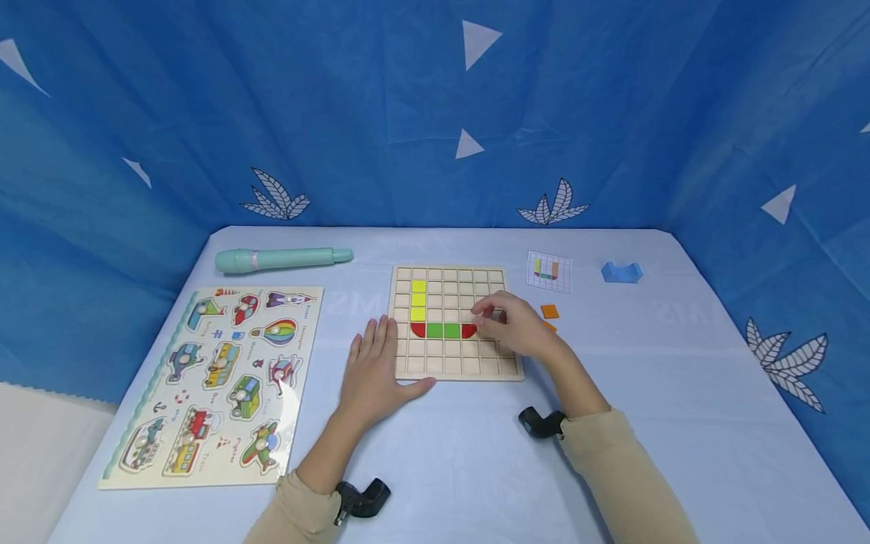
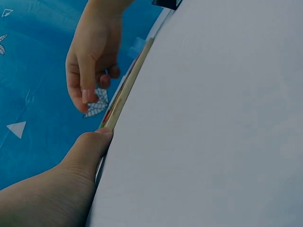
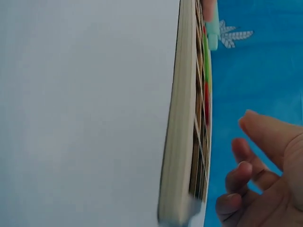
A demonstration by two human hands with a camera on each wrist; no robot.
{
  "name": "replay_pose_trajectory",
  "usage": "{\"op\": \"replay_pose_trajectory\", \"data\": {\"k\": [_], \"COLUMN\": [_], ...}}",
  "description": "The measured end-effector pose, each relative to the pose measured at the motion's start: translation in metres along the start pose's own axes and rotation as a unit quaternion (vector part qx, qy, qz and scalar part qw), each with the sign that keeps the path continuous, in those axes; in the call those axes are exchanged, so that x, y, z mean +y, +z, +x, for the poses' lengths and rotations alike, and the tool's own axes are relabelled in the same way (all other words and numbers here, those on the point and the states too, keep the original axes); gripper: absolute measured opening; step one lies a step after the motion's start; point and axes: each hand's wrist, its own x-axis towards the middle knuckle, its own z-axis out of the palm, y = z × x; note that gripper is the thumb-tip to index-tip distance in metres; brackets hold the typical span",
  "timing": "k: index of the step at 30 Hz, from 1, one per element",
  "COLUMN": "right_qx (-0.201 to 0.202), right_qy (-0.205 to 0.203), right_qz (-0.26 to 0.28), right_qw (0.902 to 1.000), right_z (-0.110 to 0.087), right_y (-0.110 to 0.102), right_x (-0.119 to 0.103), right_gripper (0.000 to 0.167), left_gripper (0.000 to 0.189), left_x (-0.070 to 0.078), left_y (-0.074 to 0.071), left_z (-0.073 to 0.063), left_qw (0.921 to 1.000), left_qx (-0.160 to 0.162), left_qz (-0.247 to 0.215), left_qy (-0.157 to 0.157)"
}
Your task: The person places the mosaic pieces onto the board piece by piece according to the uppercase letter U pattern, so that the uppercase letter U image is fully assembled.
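Observation:
A wooden grid board (image 1: 451,366) lies flat in the middle of the table. Set in it are a column of yellow squares (image 1: 418,298), two green squares (image 1: 444,331) and a red rounded piece (image 1: 418,330) at either end of the green ones. My left hand (image 1: 372,378) rests at the board's left edge, fingers straight and thumb (image 2: 97,137) against the front edge. Over the right half of the board hovers my right hand (image 1: 513,325), fingertips close to the right red piece. Its thumb and fingers are apart in the right wrist view, with nothing between them.
Orange squares (image 1: 550,311) lie right of the board, one partly hidden behind the right hand. Beyond them are a pattern card (image 1: 549,272) and a blue holder (image 1: 621,273). A vehicle puzzle (image 1: 224,378) covers the left side, with a green tube-shaped thing (image 1: 282,259) behind it.

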Motion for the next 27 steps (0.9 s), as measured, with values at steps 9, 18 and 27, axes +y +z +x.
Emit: {"op": "replay_pose_trajectory", "data": {"k": [9, 18, 27], "right_qx": [0.036, 0.057, 0.073], "right_qy": [0.048, 0.088, 0.106], "right_qz": [-0.005, -0.018, -0.029], "right_qw": [0.9982, 0.9943, 0.9912], "right_z": [-0.012, -0.020, -0.027], "right_y": [-0.035, -0.057, -0.070], "right_x": [0.020, 0.045, 0.063], "right_gripper": [0.025, 0.029, 0.030], "left_gripper": [0.123, 0.123, 0.122], "left_x": [0.000, -0.001, -0.001], "left_y": [0.000, 0.000, 0.001], "left_z": [0.000, 0.000, 0.000], "left_qw": [0.9999, 1.0000, 1.0000], "left_qx": [0.006, 0.007, 0.006], "left_qz": [-0.007, -0.004, -0.003], "left_qy": [0.004, 0.005, 0.005]}}
